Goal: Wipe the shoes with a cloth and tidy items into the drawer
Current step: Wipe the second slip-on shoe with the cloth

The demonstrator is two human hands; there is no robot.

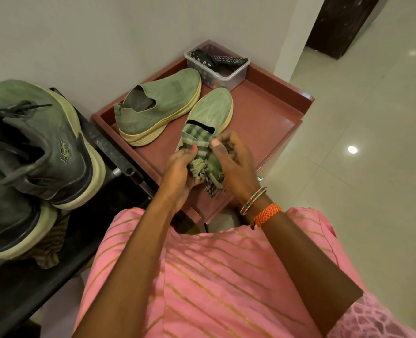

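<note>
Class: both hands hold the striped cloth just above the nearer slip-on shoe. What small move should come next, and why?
Probably press the cloth down onto the nearer shoe and wipe. Both the left hand and right hand grip the cloth bunched over its heel end, and its upper looks dusty.

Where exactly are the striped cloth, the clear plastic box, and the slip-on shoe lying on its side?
striped cloth [203, 164], head view, on the bunched middle between both hands.
clear plastic box [236, 75], head view, on its near right wall.
slip-on shoe on its side [168, 93], head view, on the green knit upper.
</note>
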